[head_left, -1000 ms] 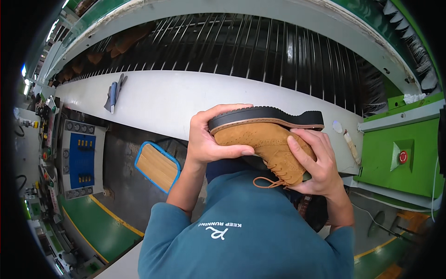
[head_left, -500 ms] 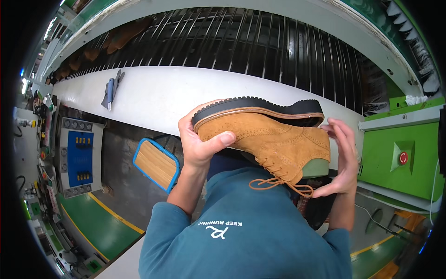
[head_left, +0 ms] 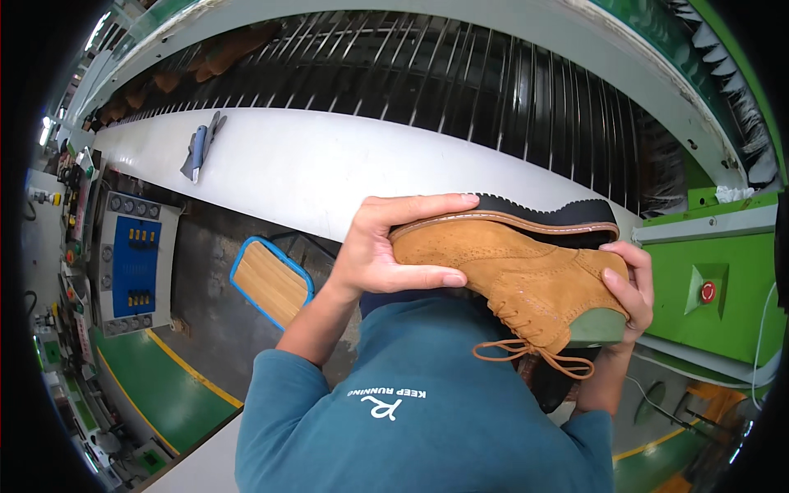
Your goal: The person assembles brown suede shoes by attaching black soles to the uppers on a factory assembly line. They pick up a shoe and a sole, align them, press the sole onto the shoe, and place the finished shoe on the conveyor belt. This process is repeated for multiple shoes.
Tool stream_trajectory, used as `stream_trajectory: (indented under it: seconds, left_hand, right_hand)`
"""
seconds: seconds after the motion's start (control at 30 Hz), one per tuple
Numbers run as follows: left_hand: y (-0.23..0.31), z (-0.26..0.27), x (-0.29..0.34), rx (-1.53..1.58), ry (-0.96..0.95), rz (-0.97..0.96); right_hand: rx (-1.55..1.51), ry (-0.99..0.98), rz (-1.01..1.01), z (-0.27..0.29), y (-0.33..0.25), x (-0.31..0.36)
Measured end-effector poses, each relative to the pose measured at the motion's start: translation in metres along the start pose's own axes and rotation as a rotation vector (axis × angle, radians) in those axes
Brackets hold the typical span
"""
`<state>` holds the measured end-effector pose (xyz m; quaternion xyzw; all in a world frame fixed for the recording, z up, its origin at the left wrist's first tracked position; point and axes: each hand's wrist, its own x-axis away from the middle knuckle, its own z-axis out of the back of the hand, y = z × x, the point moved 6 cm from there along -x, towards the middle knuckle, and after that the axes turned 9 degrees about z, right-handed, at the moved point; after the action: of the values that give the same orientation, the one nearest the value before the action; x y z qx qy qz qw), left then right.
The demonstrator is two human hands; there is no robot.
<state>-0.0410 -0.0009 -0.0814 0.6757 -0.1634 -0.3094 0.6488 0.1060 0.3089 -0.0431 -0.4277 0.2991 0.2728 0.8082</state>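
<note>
A tan suede lace-up shoe with a black ridged sole is held on its side in front of my chest, sole facing away from me. My left hand wraps the toe, thumb on the upper and fingers over the sole's edge. At the heel end, my right hand grips the back of the shoe, its fingers bent against the suede. A green form shows in the shoe's opening. The tied tan laces hang down toward my teal shirt.
Beyond the shoe runs a white ledge bearing a blue-handled knife. Metal rollers lie behind it, with brown shoes at the far left. A green machine panel with a red button stands right; a blue-rimmed wooden stool, left.
The shoe has shifted right and slightly toward me. My right hand, spread beside the heel before, has closed on it. My left fingers reach farther along the sole.
</note>
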Motion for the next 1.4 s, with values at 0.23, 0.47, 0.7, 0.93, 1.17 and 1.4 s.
stream_trajectory:
  seconds: [0.23,0.47,0.7,0.93,1.17,1.4]
  left_hand:
    - [-0.059,-0.013,-0.04,-0.16,-0.118,0.004]
    - [0.072,-0.042,-0.054,-0.47,-0.04,-0.29]
    - [0.069,-0.004,-0.058,-0.548,0.181,-0.174]
    - [0.072,0.004,-0.059,-0.561,0.096,-0.068]
    - [0.084,0.006,-0.06,-0.764,-0.029,0.026]
    - [0.089,0.002,-0.063,-0.997,-0.115,0.172]
  right_hand:
    - [0.302,-0.288,0.022,0.022,-0.002,-0.088]
    - [0.451,-0.625,0.113,-0.029,-0.012,-0.165]
    - [-0.322,0.117,0.225,-0.028,0.045,-0.16]
    - [-1.069,0.233,-0.289,-0.124,0.079,-0.124]
    - [-1.062,0.166,-0.312,-0.134,0.065,-0.13]
    - [-0.978,0.087,-0.286,-0.131,0.067,-0.131]
